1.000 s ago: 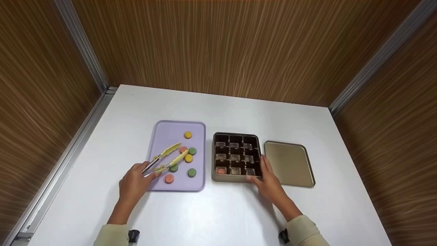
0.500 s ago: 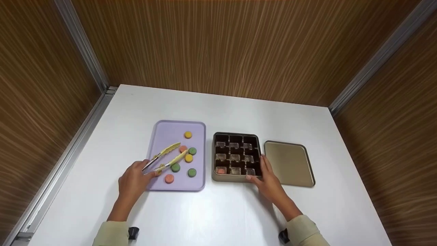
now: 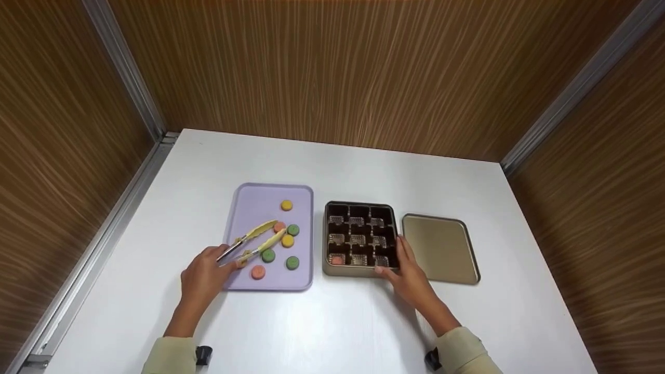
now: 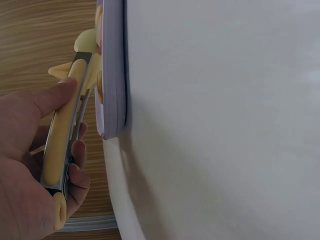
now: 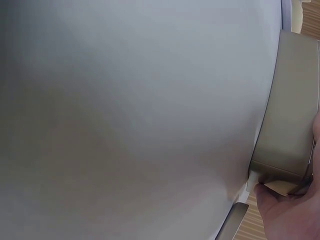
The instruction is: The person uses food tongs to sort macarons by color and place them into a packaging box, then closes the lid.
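My left hand (image 3: 203, 276) grips yellow-and-metal tongs (image 3: 270, 240), its thumb along the yellow handle grip in the left wrist view. The tongs' two tips stand apart above the purple tray (image 3: 304, 278), on either side of a pink macaron (image 3: 279, 227). Whether they touch it cannot be made out. Close by lie a green macaron (image 3: 293, 229) and a yellow macaron (image 3: 287, 240). With thumb in front and fingers along the side, my right hand (image 3: 414, 281) holds the near right corner of a bronze tin box (image 3: 349, 270). One pink macaron (image 3: 337, 260) sits in its near left compartment.
More macarons lie on the tray, including a yellow one (image 3: 286, 205) at the back and a pink one (image 3: 258, 272) at the front. A flat bronze lid (image 3: 440, 249) rests right of the box. Wood-patterned walls (image 3: 332, 78) enclose the white table (image 3: 332, 322).
The near arm of the tongs has shifted slightly, and more of the green macaron beside it shows. My right hand and the box have stayed put.
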A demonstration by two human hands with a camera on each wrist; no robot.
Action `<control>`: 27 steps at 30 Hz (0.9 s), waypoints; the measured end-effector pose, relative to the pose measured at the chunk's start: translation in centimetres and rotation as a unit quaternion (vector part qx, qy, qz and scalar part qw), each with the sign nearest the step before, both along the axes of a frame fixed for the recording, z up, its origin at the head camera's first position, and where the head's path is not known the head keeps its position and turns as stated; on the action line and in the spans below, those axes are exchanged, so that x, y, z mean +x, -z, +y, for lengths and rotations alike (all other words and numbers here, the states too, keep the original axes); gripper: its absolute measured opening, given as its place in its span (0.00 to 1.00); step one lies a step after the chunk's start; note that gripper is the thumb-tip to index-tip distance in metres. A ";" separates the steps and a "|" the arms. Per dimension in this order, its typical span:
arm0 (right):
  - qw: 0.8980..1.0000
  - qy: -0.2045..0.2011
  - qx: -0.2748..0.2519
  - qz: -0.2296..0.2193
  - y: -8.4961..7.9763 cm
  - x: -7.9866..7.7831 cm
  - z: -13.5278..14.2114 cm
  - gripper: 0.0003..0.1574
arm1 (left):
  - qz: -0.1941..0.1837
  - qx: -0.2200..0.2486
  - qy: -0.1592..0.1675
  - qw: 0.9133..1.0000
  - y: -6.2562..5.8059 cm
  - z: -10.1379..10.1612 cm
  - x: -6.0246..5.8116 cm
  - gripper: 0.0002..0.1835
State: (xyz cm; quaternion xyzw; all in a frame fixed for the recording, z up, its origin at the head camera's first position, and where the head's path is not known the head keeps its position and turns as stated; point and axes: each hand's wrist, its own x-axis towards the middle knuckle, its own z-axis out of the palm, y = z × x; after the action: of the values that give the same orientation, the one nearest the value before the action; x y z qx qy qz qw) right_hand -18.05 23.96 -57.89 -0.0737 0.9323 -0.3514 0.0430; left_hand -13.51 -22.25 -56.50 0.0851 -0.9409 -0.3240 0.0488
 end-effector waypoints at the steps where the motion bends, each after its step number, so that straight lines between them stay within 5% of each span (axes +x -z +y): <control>1: 1.000 -0.001 0.000 0.000 0.0 0.0 0.0 0.68 | 0.000 0.002 0.000 1.000 0.0 0.0 0.0 0.30; 15: 1.000 0.005 0.004 -0.012 0.0 0.1 0.0 0.69 | 0.029 -0.004 -0.004 1.000 0.6 0.1 0.2 0.30; 27: 1.000 0.002 0.000 0.002 0.1 0.0 0.0 0.69 | 0.027 0.010 -0.004 1.000 -0.1 0.3 0.5 0.30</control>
State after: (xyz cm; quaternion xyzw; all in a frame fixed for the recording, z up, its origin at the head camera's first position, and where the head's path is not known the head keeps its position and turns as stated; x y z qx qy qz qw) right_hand -18.04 23.95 -58.00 -0.0726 0.9325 -0.3516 0.0407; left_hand -13.06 -21.95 -56.40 0.0803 -0.9358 -0.3350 0.0748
